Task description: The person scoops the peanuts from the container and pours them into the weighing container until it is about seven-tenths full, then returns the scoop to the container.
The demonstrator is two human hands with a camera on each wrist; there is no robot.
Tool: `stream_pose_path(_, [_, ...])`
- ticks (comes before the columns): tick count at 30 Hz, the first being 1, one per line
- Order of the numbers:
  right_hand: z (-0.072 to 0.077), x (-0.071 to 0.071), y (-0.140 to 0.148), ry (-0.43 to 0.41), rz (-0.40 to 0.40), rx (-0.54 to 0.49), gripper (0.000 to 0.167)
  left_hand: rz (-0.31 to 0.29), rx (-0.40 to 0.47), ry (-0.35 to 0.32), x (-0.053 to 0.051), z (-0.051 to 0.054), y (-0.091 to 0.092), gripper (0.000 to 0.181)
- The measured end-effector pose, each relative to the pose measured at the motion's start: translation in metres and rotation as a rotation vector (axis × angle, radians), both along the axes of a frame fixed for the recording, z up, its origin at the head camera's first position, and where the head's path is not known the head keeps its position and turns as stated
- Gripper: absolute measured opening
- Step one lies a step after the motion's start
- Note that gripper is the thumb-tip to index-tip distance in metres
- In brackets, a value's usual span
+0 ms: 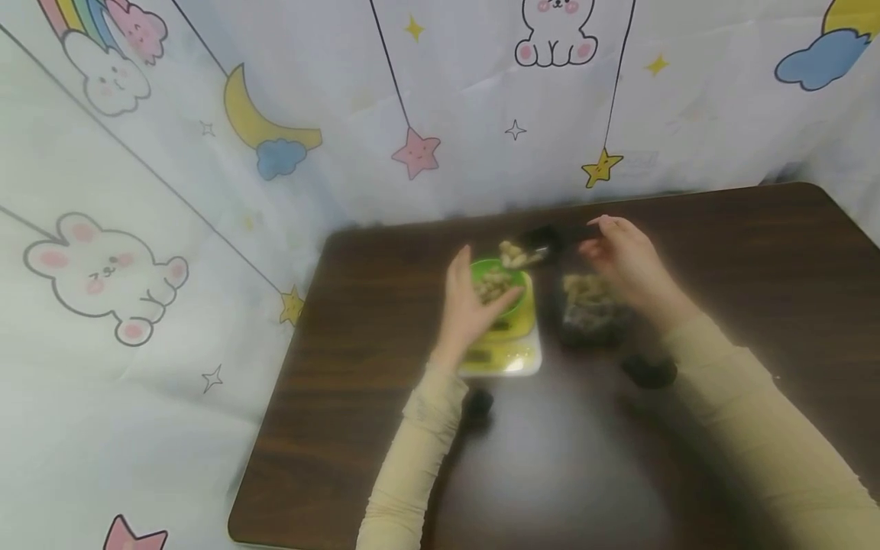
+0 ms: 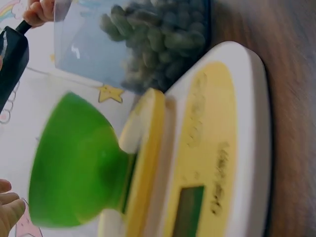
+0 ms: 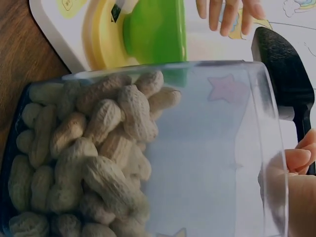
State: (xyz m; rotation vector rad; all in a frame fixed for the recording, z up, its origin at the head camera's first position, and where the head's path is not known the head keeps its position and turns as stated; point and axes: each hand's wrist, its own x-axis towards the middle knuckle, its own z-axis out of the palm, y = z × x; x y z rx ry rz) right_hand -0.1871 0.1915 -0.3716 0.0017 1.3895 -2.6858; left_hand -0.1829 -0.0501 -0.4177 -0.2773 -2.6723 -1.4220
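Note:
My right hand (image 1: 622, 256) grips the handle of a black scoop (image 1: 543, 241), which carries peanuts and is held tilted over the far right rim of a green bowl (image 2: 74, 168). Several peanuts lie inside the bowl, which stands on a yellow and white kitchen scale (image 1: 505, 355). With fingers spread, my left hand (image 1: 467, 302) stands at the bowl's left side; the left wrist view shows a gap between its fingertips (image 2: 12, 212) and the bowl. A clear plastic box (image 3: 207, 148) holding unshelled peanuts (image 3: 118, 143) is to the right of the scale, below the right hand.
The dark wooden table (image 1: 357, 321) reaches to a white curtain (image 1: 467, 92) printed with stars, clouds and rabbits. A blurred black shape (image 1: 649, 370) shows near the right forearm, and another black shape (image 1: 477, 405) near the left one.

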Motion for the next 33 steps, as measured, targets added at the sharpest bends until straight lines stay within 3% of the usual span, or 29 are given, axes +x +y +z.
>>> stream_pose_path(4, [0.000, -0.001, -0.003, -0.035, 0.015, 0.111, 0.015, 0.016, -0.004, -0.007, -0.001, -0.010, -0.004, 0.109])
stream_pose_path(9, [-0.004, -0.003, -0.007, -0.029, 0.002, 0.356, 0.017, 0.037, -0.056, -0.024, -0.002, -0.020, -0.006, 0.114])
stream_pose_path(14, [-0.009, -0.006, -0.011, -0.026, 0.000, 0.506, 0.018, 0.064, -0.101, -0.049, 0.000, -0.027, -0.006, 0.118])
stream_pose_path(23, [-0.012, -0.009, -0.017, -0.001, -0.015, 0.811, 0.039, 0.098, -0.092, -0.090, 0.002, -0.034, -0.007, 0.125])
stream_pose_path(33, [-0.015, -0.012, -0.018, 0.046, 0.002, 0.884, 0.045, 0.072, -0.071, -0.073, 0.000, -0.041, -0.006, 0.124])
